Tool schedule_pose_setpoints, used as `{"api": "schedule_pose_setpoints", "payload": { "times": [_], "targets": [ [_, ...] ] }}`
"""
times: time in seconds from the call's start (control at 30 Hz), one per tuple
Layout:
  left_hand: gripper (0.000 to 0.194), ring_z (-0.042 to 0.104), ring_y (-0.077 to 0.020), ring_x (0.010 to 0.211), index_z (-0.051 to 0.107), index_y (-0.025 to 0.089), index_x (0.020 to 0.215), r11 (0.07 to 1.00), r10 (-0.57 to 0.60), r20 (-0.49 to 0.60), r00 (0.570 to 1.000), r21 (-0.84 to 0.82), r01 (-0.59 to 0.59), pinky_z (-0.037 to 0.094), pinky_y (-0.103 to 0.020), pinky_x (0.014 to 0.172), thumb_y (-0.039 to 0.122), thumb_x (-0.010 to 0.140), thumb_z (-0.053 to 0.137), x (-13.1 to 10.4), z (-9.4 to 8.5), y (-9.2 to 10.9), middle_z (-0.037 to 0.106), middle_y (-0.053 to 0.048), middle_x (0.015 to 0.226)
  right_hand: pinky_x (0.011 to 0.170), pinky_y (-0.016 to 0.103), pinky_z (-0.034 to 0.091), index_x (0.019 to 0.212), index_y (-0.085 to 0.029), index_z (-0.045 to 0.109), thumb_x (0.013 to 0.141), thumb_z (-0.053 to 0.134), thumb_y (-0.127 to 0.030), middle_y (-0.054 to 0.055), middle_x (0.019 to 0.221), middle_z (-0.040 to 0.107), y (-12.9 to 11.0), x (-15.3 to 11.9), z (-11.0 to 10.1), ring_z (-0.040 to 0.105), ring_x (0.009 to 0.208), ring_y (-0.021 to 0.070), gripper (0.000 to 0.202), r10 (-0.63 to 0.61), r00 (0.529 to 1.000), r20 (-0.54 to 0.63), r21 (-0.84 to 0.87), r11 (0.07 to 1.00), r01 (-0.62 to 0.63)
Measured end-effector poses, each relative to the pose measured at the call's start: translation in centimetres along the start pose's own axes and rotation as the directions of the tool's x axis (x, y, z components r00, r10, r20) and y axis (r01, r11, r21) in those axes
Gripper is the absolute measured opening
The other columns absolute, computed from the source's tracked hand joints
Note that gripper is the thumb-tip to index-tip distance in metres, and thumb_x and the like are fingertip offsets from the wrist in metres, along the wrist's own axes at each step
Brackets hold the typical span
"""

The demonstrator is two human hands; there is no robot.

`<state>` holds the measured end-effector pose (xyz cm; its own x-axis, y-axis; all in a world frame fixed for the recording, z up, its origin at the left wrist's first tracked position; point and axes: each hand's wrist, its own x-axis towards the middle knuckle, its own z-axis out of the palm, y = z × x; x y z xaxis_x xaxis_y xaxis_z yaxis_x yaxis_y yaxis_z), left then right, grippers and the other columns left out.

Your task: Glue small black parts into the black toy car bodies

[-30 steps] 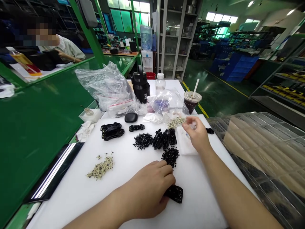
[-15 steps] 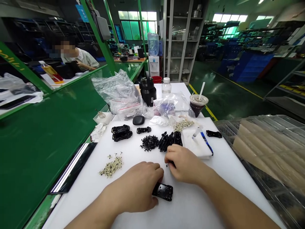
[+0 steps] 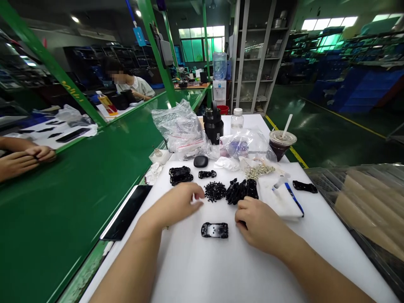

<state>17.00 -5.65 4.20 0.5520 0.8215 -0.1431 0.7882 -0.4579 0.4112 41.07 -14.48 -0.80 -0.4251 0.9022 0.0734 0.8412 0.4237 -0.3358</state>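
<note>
A black toy car chassis (image 3: 215, 230) lies flat on the white table between my hands, touched by neither. Beside a pile of tiny black parts (image 3: 215, 191), my left hand (image 3: 178, 204) reaches in with thumb and forefinger apart and nothing between them. My right hand (image 3: 259, 221) rests on the table right of the chassis, its fingers curled closed; what they hold, if anything, is hidden. Just beyond it stands a row of black chassis (image 3: 238, 191). More chassis (image 3: 180, 175) are stacked at the left, with a single chassis (image 3: 207, 174) near them.
Pale small parts lie in a plastic bag (image 3: 260, 170) near a white cloth (image 3: 279, 200). Behind are a black flask (image 3: 213, 126), a clear bottle (image 3: 237, 120) and an iced drink (image 3: 282, 143). One chassis (image 3: 304, 186) lies far right. Another person's hands (image 3: 27, 160) rest at the left.
My left hand has let go of the chassis and moved forward to the black parts pile. The chassis now lies level on the table. The view has turned left.
</note>
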Motion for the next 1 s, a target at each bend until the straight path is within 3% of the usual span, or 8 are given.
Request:
{"api": "schedule_pose_setpoints", "payload": {
  "times": [0.1, 0.23, 0.37, 0.57, 0.77, 1.0],
  "targets": [
    [0.021, 0.064, -0.0219, 0.076, 0.07, 0.021, 0.084, 0.979, -0.202, -0.041, 0.978, 0.032, 0.204, 0.045, -0.029, 0.064, 0.028, 0.08, 0.051, 0.1, -1.6, -3.1, 0.072, -0.006, 0.09, 0.067, 0.034, 0.04, 0.066, -0.017, 0.058, 0.086, 0.052, -0.006, 0.003, 0.075, 0.057, 0.1, -0.1, 0.1, 0.049, 0.076, 0.0176, 0.023, 0.02, 1.0, -0.004, 0.007, 1.0, -0.02],
    [0.016, 0.063, -0.0185, 0.063, 0.073, 0.023, 0.076, 0.958, -0.287, 0.09, 0.954, 0.022, 0.286, 0.042, -0.026, 0.054, 0.029, 0.071, 0.06, -0.3, -2.1, -5.2, 0.072, -0.002, 0.079, 0.068, 0.034, 0.042, 0.068, -0.017, 0.059, 0.085, 0.052, -0.004, 0.003, 0.077, 0.057, 0.1, -0.2, 0.2, 0.049, 0.078, 0.0185, 0.022, 0.025, 0.999, -0.019, 0.051, 0.998, -0.024],
    [0.018, 0.063, -0.0169, 0.071, 0.072, 0.025, 0.083, 0.961, -0.275, 0.085, 0.958, 0.007, 0.276, 0.042, -0.024, 0.059, 0.027, 0.073, 0.056, 0.1, -1.3, -5.1, 0.072, 0.0, 0.085, 0.069, 0.036, 0.043, 0.071, -0.017, 0.06, 0.085, 0.051, -0.004, 0.003, 0.079, 0.057, 0.0, -0.2, 0.0, 0.05, 0.078, 0.0193, 0.021, 0.033, 0.999, -0.026, 0.115, 0.993, -0.03],
    [0.013, 0.06, -0.0172, 0.064, 0.068, 0.021, 0.076, 0.925, -0.375, 0.043, 0.926, 0.077, 0.371, 0.039, -0.026, 0.054, 0.033, 0.074, 0.067, 0.6, -0.3, -6.1, 0.069, -0.002, 0.075, 0.07, 0.04, 0.045, 0.079, -0.017, 0.061, 0.09, 0.046, -0.007, 0.004, 0.083, 0.057, -0.4, -0.3, -0.5, 0.051, 0.08, 0.0213, 0.021, 0.069, 0.996, -0.062, 0.164, 0.985, -0.058],
    [0.024, 0.064, -0.0151, 0.078, 0.066, 0.015, 0.093, 0.908, -0.408, 0.085, 0.909, 0.142, 0.395, 0.054, -0.033, 0.074, 0.038, 0.091, 0.064, 0.5, 0.5, -6.1, 0.068, -0.003, 0.09, 0.074, 0.043, 0.047, 0.083, -0.019, 0.061, 0.096, 0.041, -0.015, 0.006, 0.088, 0.057, -0.3, -0.3, 0.2, 0.054, 0.083, 0.0234, 0.025, 0.029, 0.998, -0.049, 0.157, 0.987, -0.021],
    [0.023, 0.065, -0.0175, 0.09, 0.065, 0.016, 0.102, 0.909, -0.404, 0.009, 0.915, 0.114, 0.401, 0.056, -0.037, 0.082, 0.037, 0.094, 0.061, 0.0, 0.7, -5.4, 0.067, -0.006, 0.102, 0.072, 0.041, 0.053, 0.086, -0.022, 0.063, 0.099, 0.038, -0.024, 0.007, 0.09, 0.06, 0.4, -0.6, 1.0, 0.058, 0.084, 0.0237, 0.028, -0.029, 0.996, -0.081, 0.131, 0.991, 0.039]
  ]
}}
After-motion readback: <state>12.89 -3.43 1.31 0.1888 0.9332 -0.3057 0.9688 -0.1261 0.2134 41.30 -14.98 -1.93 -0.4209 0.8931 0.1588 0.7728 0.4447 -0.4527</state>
